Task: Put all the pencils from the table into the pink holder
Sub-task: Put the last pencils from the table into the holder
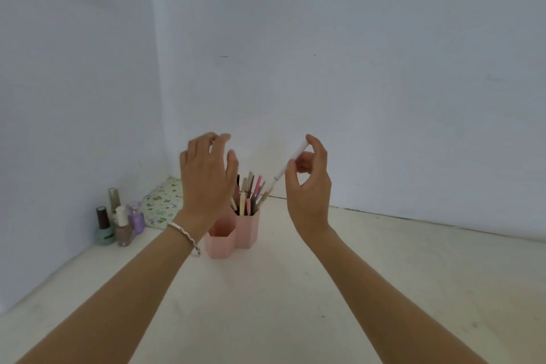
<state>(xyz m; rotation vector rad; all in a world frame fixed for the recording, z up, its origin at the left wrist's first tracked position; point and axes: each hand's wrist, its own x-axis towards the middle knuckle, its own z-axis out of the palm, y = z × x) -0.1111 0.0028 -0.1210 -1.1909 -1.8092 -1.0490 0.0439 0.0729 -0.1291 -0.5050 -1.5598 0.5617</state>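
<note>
Both bare forearms rise from the lower corners of the frame toward its centre. The left hand [206, 177] is raised with its back to the camera, fingers spread and loosely curved, empty. The right hand [310, 186], just right of centre, pinches a thin white pencil [291, 164] between thumb and fingertips.

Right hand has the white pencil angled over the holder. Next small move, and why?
Probably lower the white pencil tip-first into the taller, pencil-filled cell of the pink holder. The right hand pinches it, tip already near that opening; the left hand hovers open and empty.
</note>
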